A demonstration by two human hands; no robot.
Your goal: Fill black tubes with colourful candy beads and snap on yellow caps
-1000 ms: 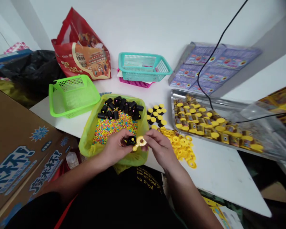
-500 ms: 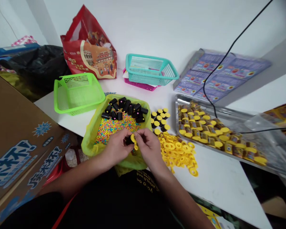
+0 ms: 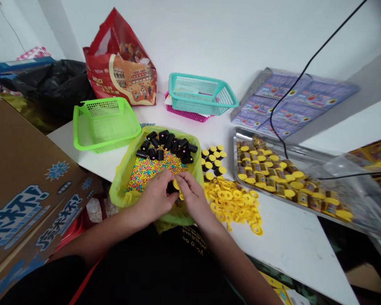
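Now the left hand (image 3: 155, 198) and right hand (image 3: 193, 199) are working close together above a lime-green bag liner (image 3: 195, 169), having drawn in from their more parted position to nearly touching. The left hand is holding a black tube (image 3: 171, 188) in a narrow pinch, while the right fingertips (image 3: 181, 178) are gripping a yellow ring (image 3: 176, 184) narrowly against the tube's upper end. Exact finger contact is partly hidden, and the fingers are covering much of the ring. Both pieces are sitting above the near part of the liner, over multicoloured beads (image 3: 152, 171) and just short of a cluster of black-bodied tubes (image 3: 165, 140).

To the right, yellow-capped tubes (image 3: 213, 159) are standing in a small group, and loose yellow rings (image 3: 231, 203) are lying in a heap on the white tabletop (image 3: 288, 241), near the right wrist. Further right, a steel tray (image 3: 235, 148) is holding rows of capped tubes. Hand movement is bounded by the liner's raised rim, the ring heap and the tabletop's near edge beneath the forearms. A cardboard carton (image 3: 25, 203) is standing along the left, while a lime-green basket (image 3: 106, 125) and a teal basket (image 3: 203, 95) are sitting on the far side.
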